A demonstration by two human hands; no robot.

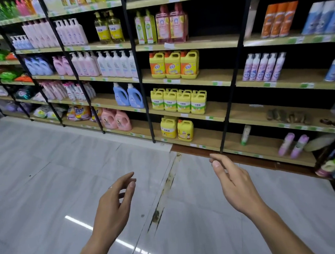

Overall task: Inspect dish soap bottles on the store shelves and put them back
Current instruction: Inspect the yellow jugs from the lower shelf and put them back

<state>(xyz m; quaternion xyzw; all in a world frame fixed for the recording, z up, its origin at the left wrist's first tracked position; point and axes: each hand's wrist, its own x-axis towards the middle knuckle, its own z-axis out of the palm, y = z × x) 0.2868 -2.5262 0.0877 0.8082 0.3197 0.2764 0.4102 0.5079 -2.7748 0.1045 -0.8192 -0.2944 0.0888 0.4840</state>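
Both hands, left hand (116,202) and right hand (236,183), hang empty with fingers relaxed; reach for one yellow dish soap jug (185,130), gripping its handle squarely.

Left grip (116,202) and right grip (234,183) empty, fingers relaxed, over tiled floor (49,170), yellow dish soap jugs (178,102) on shelves (215,109) beyond them

left hand (116,202) raised, right hand (235,183) raised, fingers relaxed, empty
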